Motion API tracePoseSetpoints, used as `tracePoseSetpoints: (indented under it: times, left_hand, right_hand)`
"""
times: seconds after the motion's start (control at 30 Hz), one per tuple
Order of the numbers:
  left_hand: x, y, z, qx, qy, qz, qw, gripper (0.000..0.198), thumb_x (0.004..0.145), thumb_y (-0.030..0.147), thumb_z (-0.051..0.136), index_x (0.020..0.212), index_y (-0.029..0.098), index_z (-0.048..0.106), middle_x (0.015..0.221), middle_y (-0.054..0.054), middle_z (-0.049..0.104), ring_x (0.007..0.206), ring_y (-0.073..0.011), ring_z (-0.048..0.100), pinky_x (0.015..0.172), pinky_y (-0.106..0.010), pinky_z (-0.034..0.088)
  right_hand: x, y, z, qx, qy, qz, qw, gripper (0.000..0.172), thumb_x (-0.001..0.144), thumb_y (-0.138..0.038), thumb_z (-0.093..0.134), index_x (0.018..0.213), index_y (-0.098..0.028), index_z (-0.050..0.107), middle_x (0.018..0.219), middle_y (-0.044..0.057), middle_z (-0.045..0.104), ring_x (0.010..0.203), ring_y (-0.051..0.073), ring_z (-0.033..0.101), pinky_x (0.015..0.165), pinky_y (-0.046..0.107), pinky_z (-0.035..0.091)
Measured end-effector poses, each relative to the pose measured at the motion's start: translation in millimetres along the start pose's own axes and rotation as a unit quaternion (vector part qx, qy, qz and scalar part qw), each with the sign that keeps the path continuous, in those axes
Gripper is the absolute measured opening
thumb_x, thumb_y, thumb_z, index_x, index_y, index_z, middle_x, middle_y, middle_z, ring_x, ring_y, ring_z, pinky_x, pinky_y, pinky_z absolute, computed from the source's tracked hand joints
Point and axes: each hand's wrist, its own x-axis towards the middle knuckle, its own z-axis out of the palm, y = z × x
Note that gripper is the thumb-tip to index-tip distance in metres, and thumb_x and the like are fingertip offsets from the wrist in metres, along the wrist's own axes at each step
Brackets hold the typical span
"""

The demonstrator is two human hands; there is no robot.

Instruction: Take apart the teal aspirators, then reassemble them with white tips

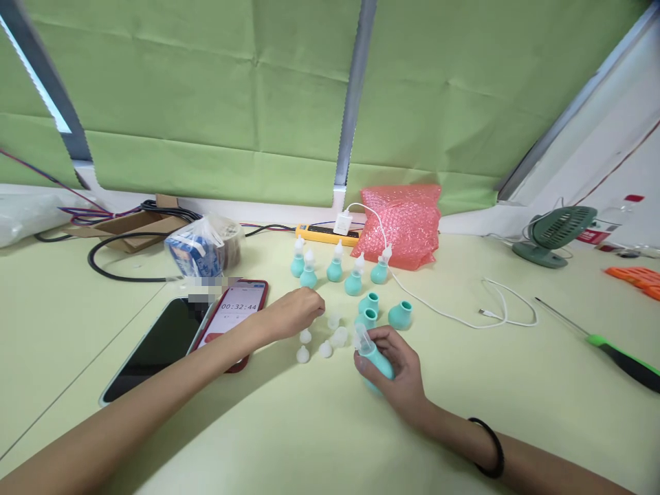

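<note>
At pale green bench [247, 447], your right grip [405, 375] holds teal rounded bulb with clear plastic neck [379, 362], tilted between thumb and fingers; your left grip [296, 311] curled, cannot tell if holding anything.

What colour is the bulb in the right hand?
The smooth, rounded bulb in the right hand is turquoise; the head view shows it best.

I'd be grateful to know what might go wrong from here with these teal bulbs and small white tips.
The loose white tips near the left hand might roll if brushed. The teal bulb in the right hand is tilted, so its clear top piece could slip off if not firmly seated. The left forearm crosses the red-cased phone in this view, so it might nudge it.
</note>
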Motion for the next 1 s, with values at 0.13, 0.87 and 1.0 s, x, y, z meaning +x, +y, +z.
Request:
tracePoseSetpoints:
  times: [0.13,0.87,1.0]
  left_hand:
    - [0.3,1.9,-11.8,-0.017,-0.001,-0.005,1.000,0.031,0.083,0.017,0.034,0.062,0.012,0.056,0.055,-0.001,0.053,0.053,-0.0110,0.048,0.050,-0.021,0.030]
    - [-8.0,63.4,-8.8,-0.437,-0.105,0.011,0.893,0.040,0.086,0.030,0.024,0.049,0.015,0.023,0.048,0.005,0.018,0.044,-0.0060,0.017,0.039,-0.020,0.016]
    - [-7.7,63.0,-5.9,-0.488,-0.120,-0.001,0.865,0.042,0.085,0.034,0.029,0.048,0.015,0.025,0.048,0.005,0.018,0.044,-0.0059,0.016,0.039,-0.020,0.014]
  right_hand:
    - [0.5,-0.3,0.5,-0.024,-0.008,0.009,1.000,0.016,0.064,-0.022,0.062,0.076,-0.018,0.052,0.063,0.000,0.057,0.056,0.013,0.052,0.052,0.022,0.043]
    - [-10.9,-22.5,1.5,0.025,-0.117,0.064,0.991,0.020,0.062,-0.028,0.063,0.051,-0.014,0.054,0.044,0.000,0.053,0.040,0.011,0.048,0.039,0.021,0.039]
    - [-11.5,-21.3,-0.6,-0.053,-0.102,-0.034,0.993,0.021,0.065,-0.031,0.062,0.051,-0.016,0.057,0.041,-0.002,0.053,0.037,0.010,0.048,0.037,0.021,0.037]
